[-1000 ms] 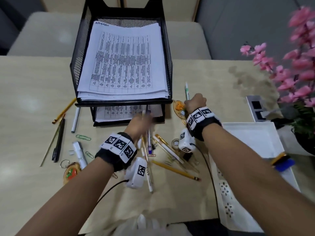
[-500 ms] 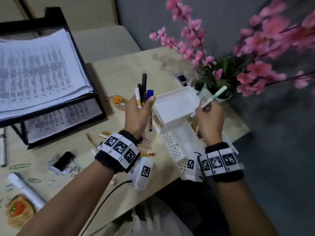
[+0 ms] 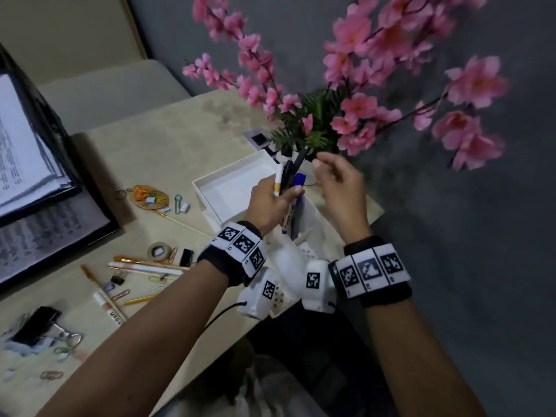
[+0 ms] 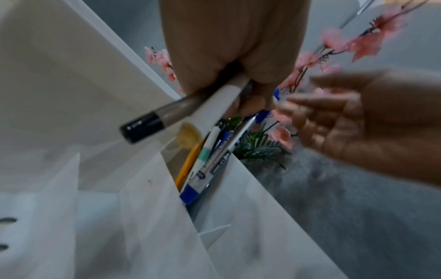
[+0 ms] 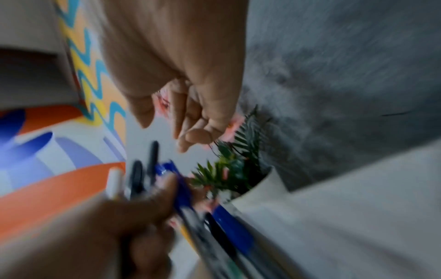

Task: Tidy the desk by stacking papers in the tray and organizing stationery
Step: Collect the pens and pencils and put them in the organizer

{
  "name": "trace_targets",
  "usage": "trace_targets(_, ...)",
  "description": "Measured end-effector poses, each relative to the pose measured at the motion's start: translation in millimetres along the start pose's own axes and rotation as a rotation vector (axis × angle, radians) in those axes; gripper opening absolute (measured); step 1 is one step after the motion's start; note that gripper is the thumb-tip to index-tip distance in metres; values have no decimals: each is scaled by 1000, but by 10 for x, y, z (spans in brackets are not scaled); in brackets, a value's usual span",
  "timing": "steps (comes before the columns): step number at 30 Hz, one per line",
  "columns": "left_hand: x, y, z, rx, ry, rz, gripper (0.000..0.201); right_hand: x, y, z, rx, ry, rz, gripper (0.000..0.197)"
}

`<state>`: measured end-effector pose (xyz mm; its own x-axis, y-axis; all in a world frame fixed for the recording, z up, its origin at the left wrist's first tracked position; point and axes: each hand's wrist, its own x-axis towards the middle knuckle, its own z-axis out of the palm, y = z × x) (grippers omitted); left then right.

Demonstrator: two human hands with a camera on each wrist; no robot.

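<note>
Clearly the left hand [image 3: 272,203] grips the pens [image 3: 288,179] upright over the white organizer [image 3: 207,191], ready to drop in; the right hand [image 3: 337,188] hovers relaxed, empty.

The left hand [image 3: 269,203] is curled round a bunch of pens [image 3: 288,182], forearm reaching in from the near left. The right hand [image 3: 340,188], just right of it, holds nothing, fingers loosely bent.

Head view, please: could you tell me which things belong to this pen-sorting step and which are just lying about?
In the job:
- left hand gripping pens
- right hand, holding nothing
- white organizer

Lying about:
- flowers
- keychain
- tape roll
- paper tray
</note>
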<state>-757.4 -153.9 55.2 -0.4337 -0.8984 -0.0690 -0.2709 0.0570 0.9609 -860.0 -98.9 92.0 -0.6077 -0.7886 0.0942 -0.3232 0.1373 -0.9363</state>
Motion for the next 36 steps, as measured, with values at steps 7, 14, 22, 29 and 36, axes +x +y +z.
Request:
trace_targets(7,53,-33,70,87,-64,86,13,242,-179,13,-79,-54,-109,11)
trace_targets(14,52,-273,30,151,49,50,21,176,-643,-278,-159,264,-435,12)
trace_targets(22,73,-222,53,370,74,168,29,62,27,30,-409,10,-249,9)
trace_targets(29,-30,-240,64,529,43,105,32,43,368,98,-476,-119,-100,17)
trace_targets(36,-124,-152,100,557,78,186,23,-19,32,167,-12,-199,25,7)
